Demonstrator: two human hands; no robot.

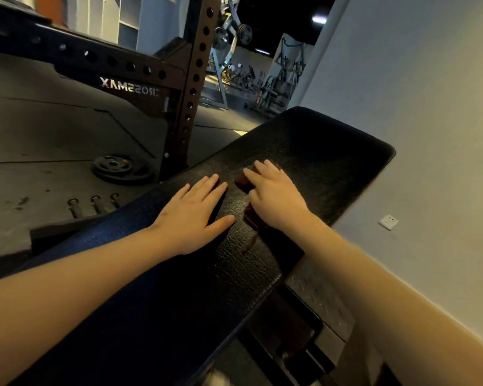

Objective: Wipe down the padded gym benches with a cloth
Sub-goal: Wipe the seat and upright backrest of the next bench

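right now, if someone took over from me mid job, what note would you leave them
Left hand: open, flat on the black textured padded bench, holding nothing.
Right hand: open, fingers pressing the dark reddish-brown cloth onto the middle of the pad.
Done: the cloth is on the pad. No wipe marks show, so how much has been covered cannot be told.
Left: wipe out to the far rounded end and back to the near end. Other benches are not in view.

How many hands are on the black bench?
2. The left hand lies flat on the bench; the right hand presses the cloth beside it. Neither is hidden.
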